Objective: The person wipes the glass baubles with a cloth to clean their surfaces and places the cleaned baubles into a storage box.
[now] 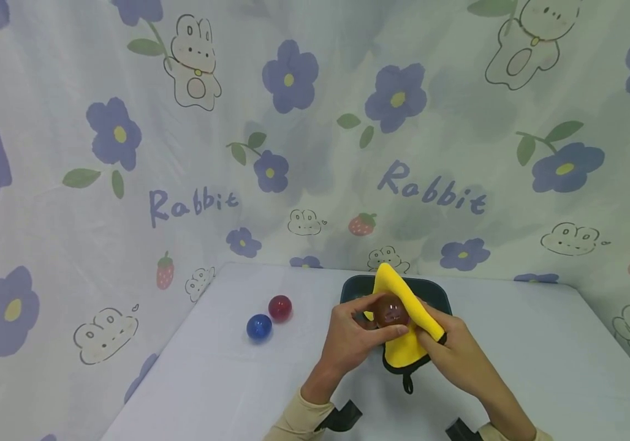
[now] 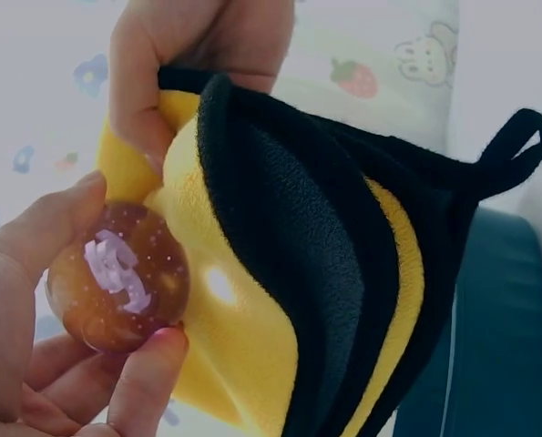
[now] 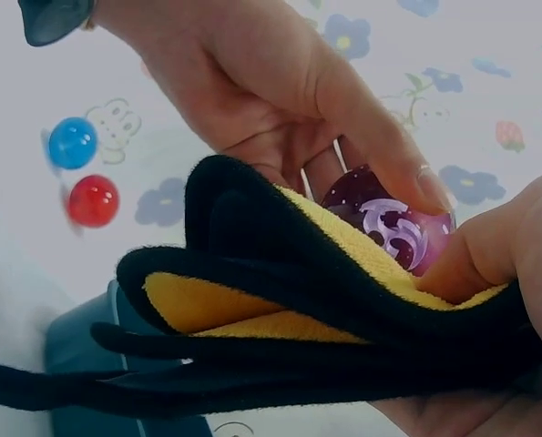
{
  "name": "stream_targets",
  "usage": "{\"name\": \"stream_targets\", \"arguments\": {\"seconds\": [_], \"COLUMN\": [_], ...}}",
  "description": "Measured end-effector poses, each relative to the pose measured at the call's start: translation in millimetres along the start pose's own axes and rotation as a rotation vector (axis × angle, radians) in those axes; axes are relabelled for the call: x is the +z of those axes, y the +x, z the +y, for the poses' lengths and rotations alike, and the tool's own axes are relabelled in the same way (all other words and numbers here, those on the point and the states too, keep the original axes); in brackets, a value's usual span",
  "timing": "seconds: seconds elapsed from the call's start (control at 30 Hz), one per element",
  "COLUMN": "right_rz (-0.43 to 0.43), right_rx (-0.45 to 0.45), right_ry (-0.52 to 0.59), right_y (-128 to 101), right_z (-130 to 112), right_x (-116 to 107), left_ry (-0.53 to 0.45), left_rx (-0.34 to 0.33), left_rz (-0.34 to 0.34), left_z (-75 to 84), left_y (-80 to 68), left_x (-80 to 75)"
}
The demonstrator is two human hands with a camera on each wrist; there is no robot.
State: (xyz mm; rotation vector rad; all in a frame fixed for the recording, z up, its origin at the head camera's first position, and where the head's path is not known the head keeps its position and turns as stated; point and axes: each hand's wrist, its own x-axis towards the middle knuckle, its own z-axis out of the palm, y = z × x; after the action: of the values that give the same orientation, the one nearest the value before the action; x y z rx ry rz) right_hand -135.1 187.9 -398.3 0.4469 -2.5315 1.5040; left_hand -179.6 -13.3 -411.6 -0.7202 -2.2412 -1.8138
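My left hand point(image 1: 345, 340) grips a glossy, translucent ball point(image 1: 391, 311) between thumb and fingers. Brownish in the left wrist view, the ball point(image 2: 116, 309) shows a pale purple swirl and tiny specks. A yellow cloth with black edging point(image 1: 403, 354) is folded and held up in my right hand point(image 1: 461, 355). Its yellow side lies against the ball in the head view, and a black hanging loop point(image 1: 407, 383) dangles from the lower corner. In the right wrist view the cloth's black folds point(image 3: 252, 246) hide part of the ball.
Behind and below the hands stands a dark green tub point(image 1: 437, 293), partly covered by the cloth. To the left on the white table point(image 1: 199, 380) lie a red ball point(image 1: 280, 308) and a blue ball point(image 1: 259, 328), close together. A rabbit-and-flower curtain point(image 1: 326, 135) hangs behind the table.
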Motion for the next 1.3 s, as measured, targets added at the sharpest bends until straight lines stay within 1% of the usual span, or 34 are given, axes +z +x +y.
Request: {"name": "stream_targets", "arguments": {"seconds": [0.2, 0.33, 0.53, 0.73, 0.8, 1.0, 1.13, 1.23, 1.3], "right_rz": [0.015, 0.022, 0.023, 0.025, 0.032, 0.077, 0.112, 0.124, 0.128], "right_rx": [-0.009, 0.008, 0.026, 0.038, 0.025, -0.07, -0.128, -0.18, -0.215], "right_ry": [-0.017, -0.025, -0.038, -0.061, -0.07, -0.12, -0.152, -0.182, -0.198], "right_y": [0.8, 0.7, 0.7, -1.3, -2.9, -7.2, -8.7, -8.9, -8.7], "right_z": [-1.6, -2.6, -3.8, -6.5, -7.9, -12.4, -13.9, -13.1, -12.2], "right_x": [1.3, 2.6, 1.9, 1.4, 1.4, 1.2, 2.8, 5.0, 6.5], "left_ry": [-0.008, -0.022, -0.002, 0.033, 0.031, 0.02, 0.026, 0.04, 0.048], "left_rx": [-0.009, -0.026, -0.048, -0.059, -0.061, -0.053, -0.021, 0.003, 0.007], "left_rz": [0.022, 0.033, 0.047, 0.046, 0.041, 0.013, 0.0, -0.007, -0.017], "left_z": [-2.1, -3.4, -5.8, -8.2, -9.1, -9.8, -11.0, -11.1, -10.3], "left_y": [1.2, 1.8, 2.7, 4.1, 4.5, 4.5, 4.2, 3.4, 3.0], "left_x": [1.1, 1.3, 1.8, 0.9, 0.7, 1.5, 2.5, 2.3, 1.5]}}
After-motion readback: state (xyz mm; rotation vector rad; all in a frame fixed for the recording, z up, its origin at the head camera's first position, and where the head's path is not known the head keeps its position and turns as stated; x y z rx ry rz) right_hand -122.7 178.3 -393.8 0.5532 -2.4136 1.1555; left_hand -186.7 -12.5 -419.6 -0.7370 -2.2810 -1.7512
